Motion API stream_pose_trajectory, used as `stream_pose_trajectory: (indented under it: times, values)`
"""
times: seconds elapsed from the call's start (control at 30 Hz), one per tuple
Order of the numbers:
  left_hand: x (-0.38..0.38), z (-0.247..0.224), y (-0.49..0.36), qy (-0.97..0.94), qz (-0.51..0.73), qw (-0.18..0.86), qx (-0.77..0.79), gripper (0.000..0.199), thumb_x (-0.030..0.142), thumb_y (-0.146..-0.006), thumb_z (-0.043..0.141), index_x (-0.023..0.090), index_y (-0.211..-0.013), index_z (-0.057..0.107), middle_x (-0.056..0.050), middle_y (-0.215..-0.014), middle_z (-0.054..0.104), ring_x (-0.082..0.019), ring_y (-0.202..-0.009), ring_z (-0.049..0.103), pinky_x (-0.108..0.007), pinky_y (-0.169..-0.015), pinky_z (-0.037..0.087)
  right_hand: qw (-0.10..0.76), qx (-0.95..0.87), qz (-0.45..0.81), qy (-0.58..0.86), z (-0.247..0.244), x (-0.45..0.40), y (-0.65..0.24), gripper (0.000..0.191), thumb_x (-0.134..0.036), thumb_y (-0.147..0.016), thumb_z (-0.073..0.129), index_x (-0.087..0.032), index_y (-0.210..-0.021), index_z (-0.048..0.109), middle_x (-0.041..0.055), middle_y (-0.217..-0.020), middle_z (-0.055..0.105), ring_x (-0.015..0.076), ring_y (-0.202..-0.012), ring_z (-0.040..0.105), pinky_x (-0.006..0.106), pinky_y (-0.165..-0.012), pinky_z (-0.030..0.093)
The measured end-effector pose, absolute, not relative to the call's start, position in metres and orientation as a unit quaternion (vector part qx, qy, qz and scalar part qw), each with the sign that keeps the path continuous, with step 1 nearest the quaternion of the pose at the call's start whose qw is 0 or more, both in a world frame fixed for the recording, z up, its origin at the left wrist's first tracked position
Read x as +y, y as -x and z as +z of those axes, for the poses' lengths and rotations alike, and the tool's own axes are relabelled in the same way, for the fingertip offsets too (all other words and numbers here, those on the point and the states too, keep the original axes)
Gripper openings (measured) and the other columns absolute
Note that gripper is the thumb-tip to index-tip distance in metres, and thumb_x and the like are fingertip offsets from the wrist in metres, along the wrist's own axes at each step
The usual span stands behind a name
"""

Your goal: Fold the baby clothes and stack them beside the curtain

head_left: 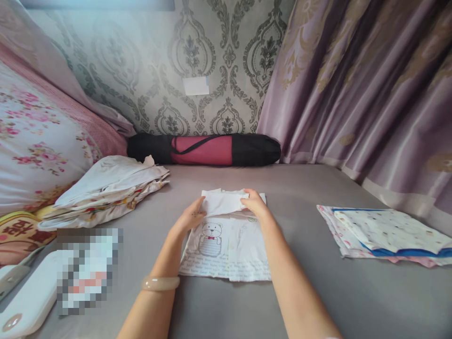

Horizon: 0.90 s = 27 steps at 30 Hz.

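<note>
A small white baby shirt (247, 249) lies flat on the grey bed sheet, printed with a bear and rows of small lettering. A plain white part, perhaps a sleeve, is folded across its top. My left hand (192, 215) grips the left end of this folded part, its thumb and fingers closed at the edge. My right hand (254, 203) pinches the right end near the collar, thumb in front and fingers behind. Some fingertips are hidden by the cloth. A pale bangle (160, 283) circles my left wrist.
Folded clothes (395, 230) lie in a stack at the right, and a heap of white cloths (109, 183) at the left. A white device (38, 287) sits near left, beside a blurred item. Against the wall rests a black and red rolled bag (205, 149). Curtains (353, 84) hang at right.
</note>
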State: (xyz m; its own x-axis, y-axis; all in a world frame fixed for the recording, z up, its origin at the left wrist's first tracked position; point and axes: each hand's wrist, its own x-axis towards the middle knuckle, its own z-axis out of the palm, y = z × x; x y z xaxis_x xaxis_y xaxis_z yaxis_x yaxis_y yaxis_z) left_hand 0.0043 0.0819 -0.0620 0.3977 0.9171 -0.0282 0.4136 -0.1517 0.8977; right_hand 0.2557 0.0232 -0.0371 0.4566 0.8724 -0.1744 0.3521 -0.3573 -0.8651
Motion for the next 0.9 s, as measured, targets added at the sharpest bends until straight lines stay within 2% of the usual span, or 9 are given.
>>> stream_pose_trajectory:
  times: [0.2, 0.43, 0.53, 0.6, 0.7, 0.8, 0.9]
  values:
    - [0.078, -0.057, -0.006, -0.690, 0.288, 0.445, 0.492, 0.062, 0.019, -0.059, 0.072, 0.022, -0.120, 0.062, -0.011, -0.131, 0.059, -0.034, -0.126, 0.047, -0.045, -0.111, 0.027, 0.332, -0.455, 0.253, 0.786, -0.037, 0.021, -0.267, 0.058, -0.007, -0.068, 0.058, -0.014, -0.126, 0.058, 0.0084, -0.105, 0.069, 0.0229, -0.100, 0.063, 0.030, -0.087, 0.046]
    - [0.077, -0.047, -0.004, -0.702, 0.287, 0.432, 0.487, 0.055, 0.021, -0.061, 0.070, 0.019, -0.115, 0.064, -0.010, -0.114, 0.067, -0.033, -0.118, 0.054, -0.043, -0.107, 0.035, 0.268, -0.480, 0.198, 0.812, -0.023, 0.009, -0.267, 0.052, 0.001, -0.076, 0.047, -0.012, -0.125, 0.058, 0.0164, -0.113, 0.067, 0.0287, -0.113, 0.058, 0.034, -0.092, 0.043]
    - [0.077, -0.043, -0.004, -0.686, 0.304, 0.445, 0.488, 0.048, 0.018, -0.061, 0.070, 0.021, -0.108, 0.067, -0.010, -0.118, 0.066, -0.033, -0.119, 0.054, -0.042, -0.107, 0.034, 0.207, -0.479, 0.140, 0.841, -0.014, 0.006, -0.255, 0.047, 0.002, -0.082, 0.039, -0.010, -0.123, 0.058, 0.0203, -0.117, 0.064, 0.0301, -0.114, 0.058, 0.037, -0.093, 0.042]
    - [0.078, -0.044, -0.007, -0.677, 0.325, 0.448, 0.485, 0.042, 0.018, -0.062, 0.069, 0.022, -0.104, 0.068, -0.009, -0.122, 0.065, -0.032, -0.121, 0.052, -0.042, -0.109, 0.032, 0.191, -0.513, 0.102, 0.831, -0.013, 0.007, -0.240, 0.046, -0.001, -0.087, 0.033, -0.010, -0.125, 0.056, 0.0198, -0.125, 0.060, 0.0277, -0.118, 0.055, 0.036, -0.097, 0.039]
    - [0.079, -0.054, -0.014, -0.695, 0.354, 0.432, 0.453, 0.036, 0.021, -0.069, 0.065, 0.023, -0.104, 0.068, -0.008, -0.131, 0.060, -0.029, -0.129, 0.046, -0.040, -0.113, 0.027, 0.203, -0.637, 0.076, 0.740, -0.022, 0.013, -0.210, 0.044, -0.013, -0.095, 0.029, -0.012, -0.134, 0.051, 0.0143, -0.142, 0.048, 0.0227, -0.134, 0.039, 0.036, -0.111, 0.025]
    - [0.077, -0.067, -0.022, -0.735, 0.339, 0.390, 0.440, 0.037, 0.027, -0.079, 0.058, 0.022, -0.115, 0.064, -0.008, -0.143, 0.050, -0.026, -0.137, 0.037, -0.042, -0.116, 0.018, 0.180, -0.708, 0.080, 0.679, -0.038, 0.017, -0.184, 0.049, -0.030, -0.099, 0.029, -0.013, -0.143, 0.041, 0.0096, -0.153, 0.035, 0.0227, -0.144, 0.019, 0.043, -0.117, 0.005]
    - [0.071, -0.074, -0.028, -0.778, 0.289, 0.327, 0.453, 0.041, 0.032, -0.088, 0.051, 0.022, -0.127, 0.057, -0.011, -0.149, 0.041, -0.026, -0.143, 0.027, -0.046, -0.118, 0.007, 0.150, -0.717, 0.098, 0.674, -0.049, 0.016, -0.173, 0.054, -0.038, -0.100, 0.025, -0.016, -0.148, 0.034, 0.0064, -0.156, 0.028, 0.0217, -0.146, 0.012, 0.043, -0.117, 0.000]
